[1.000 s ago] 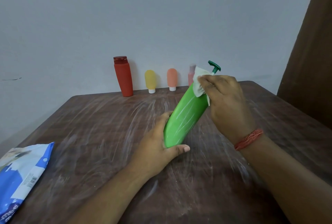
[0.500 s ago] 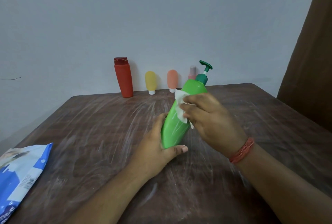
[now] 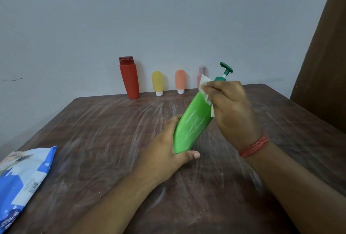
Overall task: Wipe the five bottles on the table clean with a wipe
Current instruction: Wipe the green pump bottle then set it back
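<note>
Left hand: fingers wrapped round the base of the tilted green plastic pump bottle, steadying it above the brown wooden table.
Right hand: fingers pinching a white wipe against the bottle's shoulder, likely to scrub it.
Count: five bottles; four stand along the wall: tall red bottle, yellow tube, orange tube, pink bottle.

The green bottle looked like smooth, glossy plastic, streaked with pale smears. The wipe was thin, crumpled white tissue. The worktop was dark wood grain (matt, hazed with whitish swirls). At eight o'clock, the blue pack showed shiny plastic film.
</note>
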Available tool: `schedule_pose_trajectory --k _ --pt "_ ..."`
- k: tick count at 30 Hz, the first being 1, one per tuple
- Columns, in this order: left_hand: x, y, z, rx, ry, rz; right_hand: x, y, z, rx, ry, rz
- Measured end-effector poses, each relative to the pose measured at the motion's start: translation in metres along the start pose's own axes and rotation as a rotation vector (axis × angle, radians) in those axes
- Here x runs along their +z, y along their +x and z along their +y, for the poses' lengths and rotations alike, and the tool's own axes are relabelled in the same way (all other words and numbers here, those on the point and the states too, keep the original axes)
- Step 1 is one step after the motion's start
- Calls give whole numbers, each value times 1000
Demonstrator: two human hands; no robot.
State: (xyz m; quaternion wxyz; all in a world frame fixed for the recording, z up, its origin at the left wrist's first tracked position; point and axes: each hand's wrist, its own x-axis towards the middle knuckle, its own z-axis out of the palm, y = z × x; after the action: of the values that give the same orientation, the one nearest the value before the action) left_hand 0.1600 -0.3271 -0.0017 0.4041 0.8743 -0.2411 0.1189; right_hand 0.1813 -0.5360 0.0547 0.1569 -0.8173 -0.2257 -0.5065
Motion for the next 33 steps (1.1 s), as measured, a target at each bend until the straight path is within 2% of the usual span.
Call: schedule_pose_trajectory --k 2,6,12,17,22,25,27,30,32,33 --pt "0 1 0 -7 -9 -2 0 -5 -4 -20 5 -38" --pt "-1 1 -1 -47 -52 34 5 -14 -24 -270 63 -271" --pt "0 1 1 -12 -18 6 -6 -1 -3 -23 -14 -30" --pt "-1 1 0 -29 -64 25 -2 -8 -14 -142 94 -189" --pt "-1 2 -3 -52 -132 32 6 -9 -14 -80 130 -243" --pt "-1 3 -5 -56 -161 37 7 -15 -11 -166 103 -337" --pt "-1 2 -6 -58 -161 39 6 -13 -1 -181 113 -295" --pt "0 2 -7 -55 -153 31 1 -5 17 25 55 -122" --pt "-1 1 -7 -51 -156 25 1 -8 14 112 45 -96" --pt "-1 1 -7 -47 -167 26 3 -12 7 89 56 -112"
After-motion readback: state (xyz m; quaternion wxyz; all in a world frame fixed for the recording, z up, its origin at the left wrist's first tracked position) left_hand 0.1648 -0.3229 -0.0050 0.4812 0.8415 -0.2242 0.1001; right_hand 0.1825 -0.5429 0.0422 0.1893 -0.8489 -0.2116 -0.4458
